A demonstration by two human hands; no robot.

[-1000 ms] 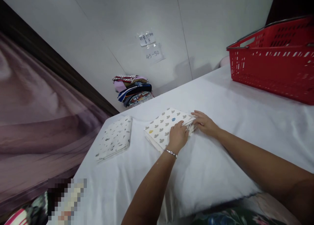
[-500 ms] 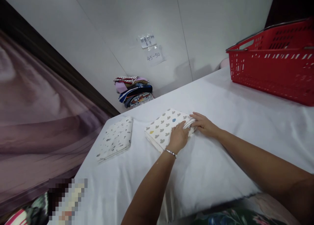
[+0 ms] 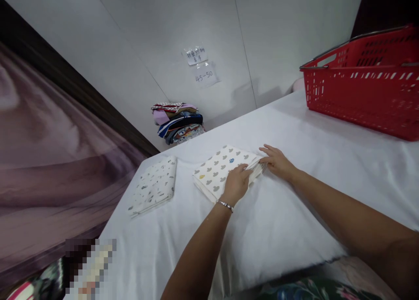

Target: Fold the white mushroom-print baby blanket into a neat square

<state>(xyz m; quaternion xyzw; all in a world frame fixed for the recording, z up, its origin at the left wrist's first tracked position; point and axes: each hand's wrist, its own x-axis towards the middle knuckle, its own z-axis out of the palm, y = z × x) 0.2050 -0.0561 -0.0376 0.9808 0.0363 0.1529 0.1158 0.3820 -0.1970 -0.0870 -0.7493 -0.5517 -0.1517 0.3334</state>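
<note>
A folded white cloth (image 3: 216, 167) with grey cloud-like shapes, plus a blue and a yellow one, lies on the white-covered table (image 3: 281, 230). My left hand (image 3: 236, 183) rests on top of it near its right side, fingers stretched out. At the cloth's right edge, my right hand (image 3: 277, 161) pinches the loose layers between thumb and finger, with other fingers lifted. To the left lies a second folded white cloth (image 3: 155, 184) with small dark prints, apart from both hands.
A red plastic basket (image 3: 360, 94) stands at the right rear of the table. Behind the far edge, a pile of folded clothes (image 3: 180, 121) sits against the wall below paper labels (image 3: 203, 75). A pinkish curtain (image 3: 59, 169) hangs on the left.
My right hand has shifted slightly right, drawing the cloth's edge layers outward, and its upper fingers have lifted. My left hand has stayed on the cloth.
</note>
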